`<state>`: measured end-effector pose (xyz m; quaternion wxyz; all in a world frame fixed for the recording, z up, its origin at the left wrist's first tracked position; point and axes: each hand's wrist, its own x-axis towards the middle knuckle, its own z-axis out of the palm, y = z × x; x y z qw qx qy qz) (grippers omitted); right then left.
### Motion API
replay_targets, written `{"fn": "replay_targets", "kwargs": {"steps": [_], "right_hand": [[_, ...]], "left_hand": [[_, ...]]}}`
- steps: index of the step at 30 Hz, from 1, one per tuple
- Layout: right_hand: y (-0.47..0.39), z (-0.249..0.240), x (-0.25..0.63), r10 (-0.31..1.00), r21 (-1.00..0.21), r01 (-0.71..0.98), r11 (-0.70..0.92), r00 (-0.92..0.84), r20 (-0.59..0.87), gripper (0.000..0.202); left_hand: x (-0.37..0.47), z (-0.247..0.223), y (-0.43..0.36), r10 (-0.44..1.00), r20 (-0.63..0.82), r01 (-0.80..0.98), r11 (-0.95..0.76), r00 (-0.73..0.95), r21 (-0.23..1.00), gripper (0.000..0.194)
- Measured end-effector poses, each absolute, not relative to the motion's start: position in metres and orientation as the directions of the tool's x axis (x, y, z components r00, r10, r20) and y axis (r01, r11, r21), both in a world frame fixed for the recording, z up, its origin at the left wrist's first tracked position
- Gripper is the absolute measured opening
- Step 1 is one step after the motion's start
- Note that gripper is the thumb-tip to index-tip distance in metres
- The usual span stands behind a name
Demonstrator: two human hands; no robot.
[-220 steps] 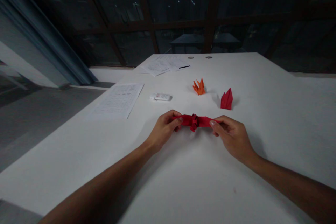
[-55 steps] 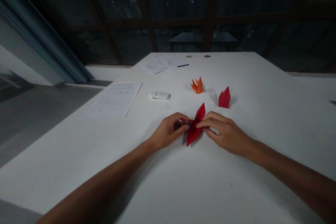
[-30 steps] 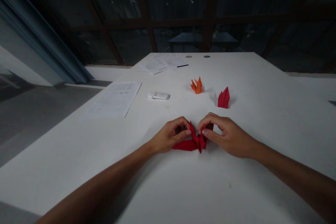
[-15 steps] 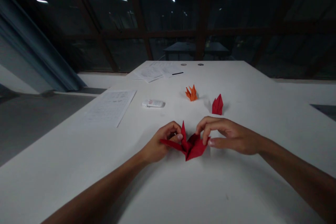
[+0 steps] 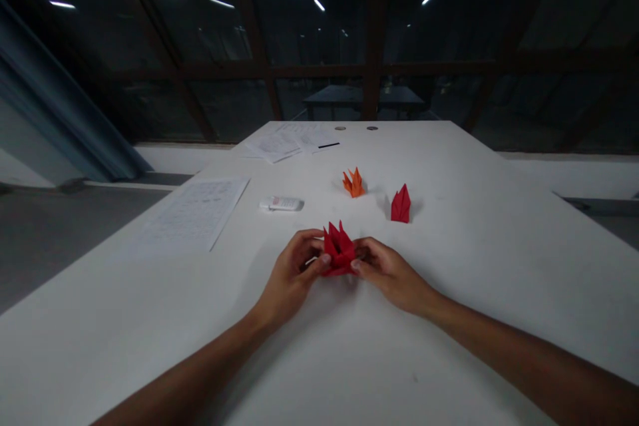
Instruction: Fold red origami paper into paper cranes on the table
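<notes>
Between both hands is a red folded-paper piece with several upright points, just above the white table. My left hand pinches its left side, thumb in front and fingers behind. On the other side, my right hand grips the right edge between thumb and fingers. The fingertips behind the paper are partly hidden. Farther back stands an orange folded-paper piece with spiky points. A second red paper piece stands upright to its right.
The white table reaches toward dark windows. A white tube-shaped item lies left of the paper pieces. Printed sheets are at the left edge, with more papers and a black strip farther back. A blue curtain hangs at left.
The red paper piece has been turned and gathered, its points now upright instead of spread. My right hand has moved left to grip its right side. The view has shifted slightly.
</notes>
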<state>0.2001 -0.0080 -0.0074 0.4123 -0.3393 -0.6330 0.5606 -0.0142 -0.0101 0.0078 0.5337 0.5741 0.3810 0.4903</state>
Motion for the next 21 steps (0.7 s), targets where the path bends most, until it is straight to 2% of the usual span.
{"fn": "replay_targets", "kwargs": {"steps": [3,5,9,11,14,17,21], "right_hand": [[-0.011,-0.012,0.199,0.912,-0.99,-0.107,0.095,-0.389,0.129,0.029],[-0.012,-0.016,0.198,0.914,-0.986,-0.113,0.119,-0.377,0.153,0.032],[-0.015,-0.011,0.199,0.915,-0.972,0.032,0.234,-0.345,0.209,0.027],[-0.016,-0.004,0.202,0.897,-0.927,0.11,0.358,-0.317,0.309,0.025],[-0.015,0.009,0.211,0.794,-0.784,0.181,0.594,-0.288,0.535,0.029],[-0.01,0.02,0.222,0.693,-0.666,0.214,0.715,-0.343,0.634,0.036],[-0.004,0.031,0.23,0.647,-0.658,0.187,0.729,-0.499,0.576,0.042]], "left_hand": [[-0.014,0.006,-0.012,0.957,0.124,-0.042,-0.117,0.263,0.992,0.035],[-0.015,0.006,-0.012,0.955,0.104,-0.014,-0.104,0.277,0.994,0.032],[-0.017,0.009,-0.016,0.951,0.109,0.088,-0.14,0.289,0.986,0.028],[-0.016,0.011,-0.018,0.942,0.13,0.15,-0.183,0.31,0.971,0.029],[-0.013,0.013,-0.022,0.931,0.169,0.222,-0.248,0.324,0.943,0.029],[-0.011,0.014,-0.024,0.922,0.167,0.237,-0.259,0.349,0.936,0.031],[-0.01,0.015,-0.027,0.903,0.118,0.135,-0.189,0.414,0.973,0.038]]}}
